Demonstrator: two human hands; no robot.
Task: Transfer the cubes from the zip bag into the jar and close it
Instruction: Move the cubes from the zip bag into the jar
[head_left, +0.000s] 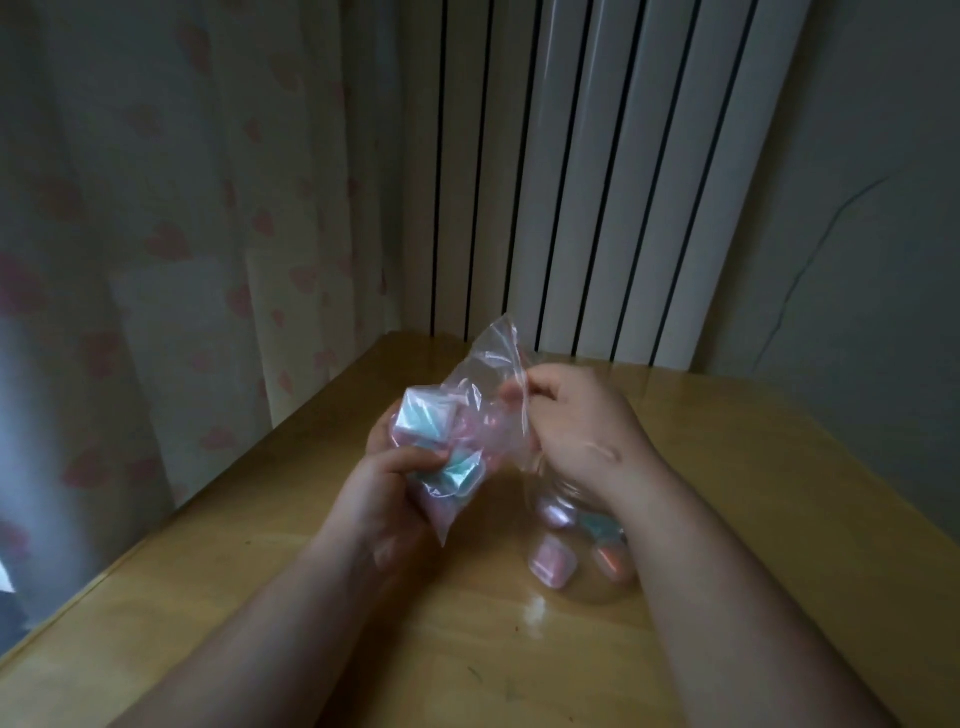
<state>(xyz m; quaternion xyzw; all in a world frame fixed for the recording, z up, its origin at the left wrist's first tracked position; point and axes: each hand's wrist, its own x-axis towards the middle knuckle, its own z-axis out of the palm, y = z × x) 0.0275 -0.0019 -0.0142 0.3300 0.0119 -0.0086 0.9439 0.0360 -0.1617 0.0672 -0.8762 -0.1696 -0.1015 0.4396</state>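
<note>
A clear zip bag is held above the wooden table, with several pastel cubes in teal and pink inside it. My left hand grips the bag's lower part around the cubes. My right hand pinches the bag's open top edge, and some fingertips seem to be inside the opening. A clear jar stands on the table right under my right wrist, with several pink, teal and orange cubes in it. My right hand hides the jar's mouth. No lid is in view.
The wooden table fills the lower part of the view, with its left edge running diagonally. A heart-patterned curtain hangs on the left, a white radiator stands behind the table, and a wall is on the right.
</note>
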